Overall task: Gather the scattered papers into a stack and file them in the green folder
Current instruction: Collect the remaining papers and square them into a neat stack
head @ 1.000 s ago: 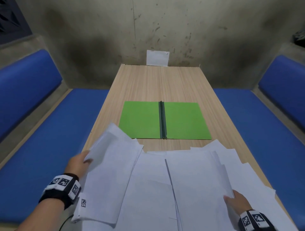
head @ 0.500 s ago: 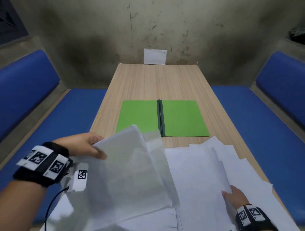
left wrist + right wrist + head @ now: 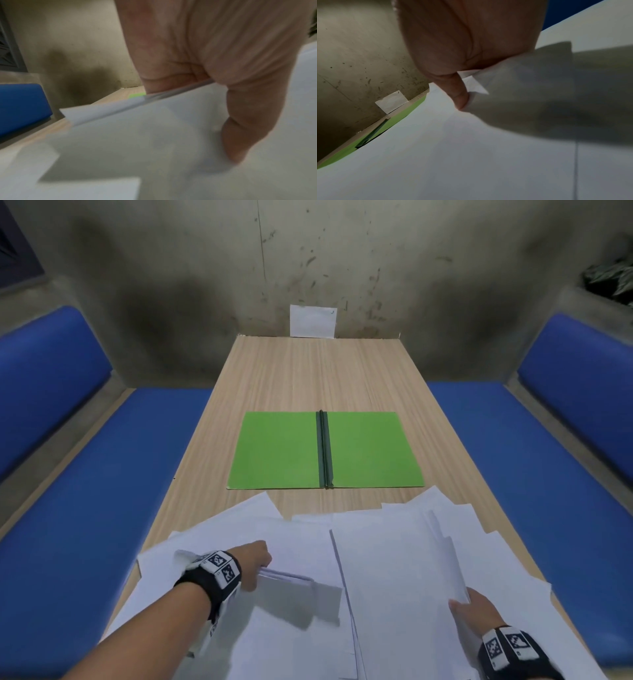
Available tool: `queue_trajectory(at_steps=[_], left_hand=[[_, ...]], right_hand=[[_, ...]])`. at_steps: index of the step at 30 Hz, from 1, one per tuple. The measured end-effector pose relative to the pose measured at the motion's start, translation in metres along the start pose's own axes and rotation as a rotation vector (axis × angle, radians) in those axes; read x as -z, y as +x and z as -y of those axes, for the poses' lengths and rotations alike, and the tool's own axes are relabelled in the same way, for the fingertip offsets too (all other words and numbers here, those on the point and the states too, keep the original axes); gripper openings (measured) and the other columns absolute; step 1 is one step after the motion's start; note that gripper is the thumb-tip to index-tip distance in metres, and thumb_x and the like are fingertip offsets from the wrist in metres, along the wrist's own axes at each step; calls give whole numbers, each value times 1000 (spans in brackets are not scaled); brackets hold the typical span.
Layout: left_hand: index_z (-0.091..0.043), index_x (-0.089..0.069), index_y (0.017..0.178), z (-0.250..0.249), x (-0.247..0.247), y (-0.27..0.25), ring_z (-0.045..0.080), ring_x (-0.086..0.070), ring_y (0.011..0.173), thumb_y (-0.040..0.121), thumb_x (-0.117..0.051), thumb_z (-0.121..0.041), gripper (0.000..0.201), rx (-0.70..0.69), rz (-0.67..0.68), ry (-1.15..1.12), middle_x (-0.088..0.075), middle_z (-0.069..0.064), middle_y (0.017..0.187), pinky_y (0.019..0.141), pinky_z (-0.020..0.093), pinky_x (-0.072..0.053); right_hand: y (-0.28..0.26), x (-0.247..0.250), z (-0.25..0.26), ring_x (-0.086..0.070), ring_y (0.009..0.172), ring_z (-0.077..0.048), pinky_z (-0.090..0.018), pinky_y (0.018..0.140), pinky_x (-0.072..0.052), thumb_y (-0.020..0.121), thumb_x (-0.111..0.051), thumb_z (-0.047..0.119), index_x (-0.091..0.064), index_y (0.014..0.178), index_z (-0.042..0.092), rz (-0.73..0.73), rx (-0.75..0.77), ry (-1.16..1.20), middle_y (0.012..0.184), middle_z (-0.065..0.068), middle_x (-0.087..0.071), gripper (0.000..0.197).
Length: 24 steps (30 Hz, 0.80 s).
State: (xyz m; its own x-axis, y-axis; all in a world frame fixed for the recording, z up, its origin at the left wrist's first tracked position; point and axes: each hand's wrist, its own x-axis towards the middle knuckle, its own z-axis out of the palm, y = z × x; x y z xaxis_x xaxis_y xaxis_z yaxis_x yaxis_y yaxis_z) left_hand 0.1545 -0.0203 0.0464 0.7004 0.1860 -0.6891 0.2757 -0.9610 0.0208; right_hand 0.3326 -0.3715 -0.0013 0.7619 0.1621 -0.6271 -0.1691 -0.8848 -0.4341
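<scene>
The green folder (image 3: 373,450) lies open flat in the middle of the wooden table (image 3: 318,371), dark spine up. White papers (image 3: 394,559) are spread loosely over the near end. My left hand (image 3: 262,568) grips a thin bundle of sheets (image 3: 294,594) by its edge and holds it low over the middle of the spread. The left wrist view shows that bundle's edge (image 3: 171,93) pinched between fingers and thumb (image 3: 240,135). My right hand (image 3: 460,602) pinches the near corner of the right-hand sheets (image 3: 445,556), thumb (image 3: 458,97) on top. A strip of the folder (image 3: 385,128) shows beyond them.
A white card (image 3: 312,321) leans on the stained wall at the table's far end. Blue cushioned benches (image 3: 85,508) (image 3: 548,474) run along both sides of the table. Some sheets overhang the table's near left and right edges. A plant (image 3: 613,282) sits at top right.
My left hand lifted sheets from the left edge, swung them up and to the right, and now holds them low over the middle. The right hand kept its hold on the right sheets.
</scene>
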Motion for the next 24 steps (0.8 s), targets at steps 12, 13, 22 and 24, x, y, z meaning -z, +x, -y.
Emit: queue_trajectory(at_steps=[12,13,22,24], left_hand=[[-16,-61,114,10,42,-53,16,-58,103,83,-56,-13,31,-9,-75,-224,-65,1,114,76,18,-41],[-19,-65,105,14,50,-64,11,-60,92,84,-57,-15,24,-10,-109,-293,-66,-3,103,68,14,-41],[-20,-69,99,32,72,-115,22,-72,90,36,-91,-44,70,-307,-444,-1579,-76,5,99,75,32,-59],[-14,-64,105,19,61,-99,25,-72,89,26,-93,-44,89,-325,-468,-1712,-75,9,100,71,33,-60]], right_hand=[[-15,7,-2,-51,106,-32,-40,95,-39,90,-49,8,-50,124,3,-75,97,185,120,-20,-57,35],[-18,10,1,-52,104,-30,-41,96,-39,90,-47,8,-51,120,8,-94,118,208,118,-18,-58,30],[-40,23,46,-49,123,-32,-46,108,-35,91,-53,14,-44,132,13,-166,332,715,131,-11,-54,43],[-50,12,63,-51,121,-29,-48,109,-34,81,-66,27,-49,124,19,-75,406,850,132,-10,-56,47]])
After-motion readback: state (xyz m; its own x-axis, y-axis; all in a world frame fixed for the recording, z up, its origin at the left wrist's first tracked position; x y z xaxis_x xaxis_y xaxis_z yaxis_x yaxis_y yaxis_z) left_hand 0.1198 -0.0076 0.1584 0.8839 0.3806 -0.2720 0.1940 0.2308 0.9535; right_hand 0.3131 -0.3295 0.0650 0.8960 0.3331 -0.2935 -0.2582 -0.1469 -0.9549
